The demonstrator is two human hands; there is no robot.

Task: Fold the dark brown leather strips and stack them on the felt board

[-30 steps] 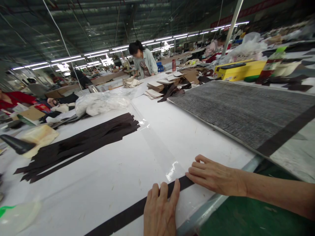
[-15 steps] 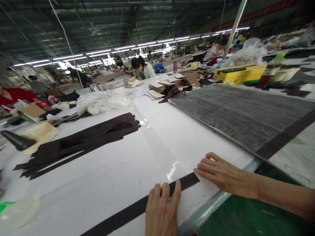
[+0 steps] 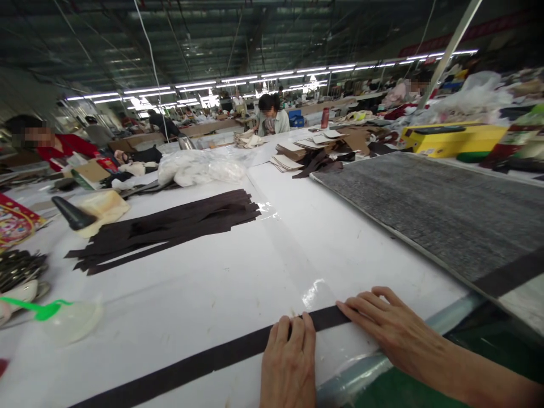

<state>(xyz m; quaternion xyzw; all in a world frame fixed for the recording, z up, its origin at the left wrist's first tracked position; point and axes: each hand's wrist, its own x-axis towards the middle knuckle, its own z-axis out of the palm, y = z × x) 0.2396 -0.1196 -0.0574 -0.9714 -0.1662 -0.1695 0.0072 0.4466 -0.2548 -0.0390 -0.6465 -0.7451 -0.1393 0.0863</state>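
Observation:
A long dark brown strip (image 3: 204, 362) of flat material lies slantwise across the white table near its front edge. My left hand (image 3: 289, 354) rests on it close to the right end, fingers side by side and slightly bent, the tips over the strip's far edge. Reaching in from the right, my right hand (image 3: 389, 323) has its outstretched fingertips on the strip's right end, which they cover. Both thumbs are mostly hidden. Farther back on the table is a loose pile of similar dark strips (image 3: 178, 226).
A grey textured board (image 3: 425, 198) lies at right, a dark band along its near edge. At left are a translucent bottle (image 3: 74, 323) with a green spout and a black-handled tool (image 3: 72, 214). Plastic bags (image 3: 204, 167) and a yellow box (image 3: 459, 141) stand behind. Several people work farther off.
The view has swung left and shifted, bringing more of the table's left side in. My right hand's fingertips have moved onto the strip's end, previously bare. My left hand remains on the strip.

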